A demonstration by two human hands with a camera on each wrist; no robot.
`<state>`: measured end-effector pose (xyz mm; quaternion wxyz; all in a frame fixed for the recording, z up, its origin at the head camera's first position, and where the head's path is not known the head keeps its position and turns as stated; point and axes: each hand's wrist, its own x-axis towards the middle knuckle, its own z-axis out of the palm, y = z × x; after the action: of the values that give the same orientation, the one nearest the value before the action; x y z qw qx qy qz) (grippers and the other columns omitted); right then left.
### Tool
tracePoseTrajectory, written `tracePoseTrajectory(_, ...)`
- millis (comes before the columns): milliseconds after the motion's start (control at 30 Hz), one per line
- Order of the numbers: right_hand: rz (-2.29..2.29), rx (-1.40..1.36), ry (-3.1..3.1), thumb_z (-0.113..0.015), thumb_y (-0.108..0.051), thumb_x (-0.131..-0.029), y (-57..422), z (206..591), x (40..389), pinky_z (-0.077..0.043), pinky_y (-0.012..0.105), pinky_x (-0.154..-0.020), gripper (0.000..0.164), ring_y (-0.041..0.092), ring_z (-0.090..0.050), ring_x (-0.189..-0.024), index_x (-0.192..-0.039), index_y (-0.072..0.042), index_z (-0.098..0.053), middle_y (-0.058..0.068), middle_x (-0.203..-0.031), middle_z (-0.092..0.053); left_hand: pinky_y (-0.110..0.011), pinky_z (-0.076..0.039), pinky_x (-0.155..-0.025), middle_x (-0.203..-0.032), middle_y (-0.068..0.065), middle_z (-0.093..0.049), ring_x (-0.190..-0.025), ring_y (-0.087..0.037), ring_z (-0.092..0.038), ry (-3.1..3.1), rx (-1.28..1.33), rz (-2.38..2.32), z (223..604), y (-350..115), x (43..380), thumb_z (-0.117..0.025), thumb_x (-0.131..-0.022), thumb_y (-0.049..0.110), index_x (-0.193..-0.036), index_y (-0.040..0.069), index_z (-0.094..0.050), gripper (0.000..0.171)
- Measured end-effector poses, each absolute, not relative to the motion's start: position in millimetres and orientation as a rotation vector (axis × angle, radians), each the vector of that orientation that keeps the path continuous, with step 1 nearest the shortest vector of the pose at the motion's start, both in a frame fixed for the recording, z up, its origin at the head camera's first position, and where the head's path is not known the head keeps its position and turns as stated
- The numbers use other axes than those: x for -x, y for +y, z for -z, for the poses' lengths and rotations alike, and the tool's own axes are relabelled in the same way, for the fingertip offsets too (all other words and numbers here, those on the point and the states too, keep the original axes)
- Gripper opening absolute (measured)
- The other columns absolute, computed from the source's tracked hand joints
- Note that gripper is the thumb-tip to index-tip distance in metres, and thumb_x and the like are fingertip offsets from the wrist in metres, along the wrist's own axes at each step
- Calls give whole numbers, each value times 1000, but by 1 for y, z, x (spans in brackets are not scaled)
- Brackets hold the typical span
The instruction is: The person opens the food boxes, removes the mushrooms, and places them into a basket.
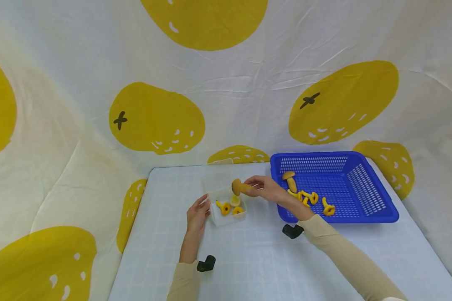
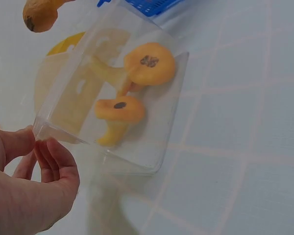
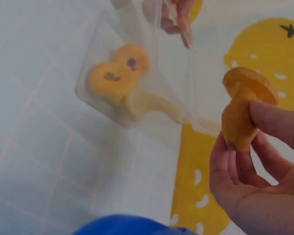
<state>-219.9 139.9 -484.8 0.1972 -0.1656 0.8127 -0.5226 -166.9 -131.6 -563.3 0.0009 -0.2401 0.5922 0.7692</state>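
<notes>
My right hand [image 1: 269,190] holds a brown toy mushroom [image 3: 238,120] by its stem, thumb on one side and fingers on the other. The mushroom hangs above the right side of a clear plastic box [image 1: 218,220], its cap toward the left. With thumb and fingertips, my left hand [image 1: 197,215] pinches the left rim of that box. Inside lie yellow mushrooms [image 2: 149,63], two with dark spots on their caps, and a paler stem [image 3: 159,105] beside them. The box's clear lid [image 1: 216,180] stands folded back behind it.
A blue plastic basket [image 1: 373,198] stands to the right, below my right forearm. It contains another brown mushroom [image 1: 290,182] and several yellow mushrooms [image 1: 327,207]. A white cloth with yellow fruit prints hangs behind the pale checked table [image 1: 248,267].
</notes>
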Motion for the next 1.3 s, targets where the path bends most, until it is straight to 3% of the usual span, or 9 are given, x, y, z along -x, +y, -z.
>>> tracePoseTrajectory(267, 1434, 321, 2357, -70, -24, -100, 168, 480, 224, -51, 48, -101, 38, 34, -61, -116, -132, -4, -65, 16, -129, -65, -18, -49, -67, -99, -4, -61, -88, -21, -59, 1864, 768, -2403, 563, -131, 168, -67, -100, 7, -139, -1, -62, 40)
tracePoseTrajectory(667, 1505, 179, 2326, -71, -30, -99, 223, 477, 231, -48, 47, -102, 48, 29, -63, -113, -136, -1, -61, 19, -128, -65, -19, -49, -68, -99, -4, -61, -88, -20, -57, 1863, 775, -2392, 566, -133, 170, -67, -100, 7, -139, 0, -62, 40)
tracePoseTrajectory(1033, 1523, 93, 2304, -65, -29, -103, 265, 481, 240, -40, 57, -110, 55, 42, -53, -129, -146, 3, -51, 28, -143, -53, -19, -49, -70, -105, -5, -61, -87, -20, -57, 1862, 787, -2372, 565, -134, 168, -68, -101, 12, -138, 5, -64, 39)
tracePoseTrajectory(1167, 1527, 62, 2310, -65, -29, -103, 279, 484, 247, -45, 52, -108, 56, 38, -57, -126, -145, 5, -50, 27, -142, -54, -19, -50, -70, -106, -6, -62, -85, -19, -56, 1873, 789, -2365, 564, -134, 167, -68, -101, 13, -140, 4, -63, 40)
tracePoseTrajectory(1300, 1500, 29, 2328, -63, -27, -104, 290, 486, 253, -50, 43, -103, 55, 25, -63, -117, -144, 8, -50, 27, -139, -57, -19, -50, -70, -107, -6, -62, -86, -18, -56, 1872, 781, -2367, 564, -133, 168, -68, -101, 13, -139, 4, -64, 39)
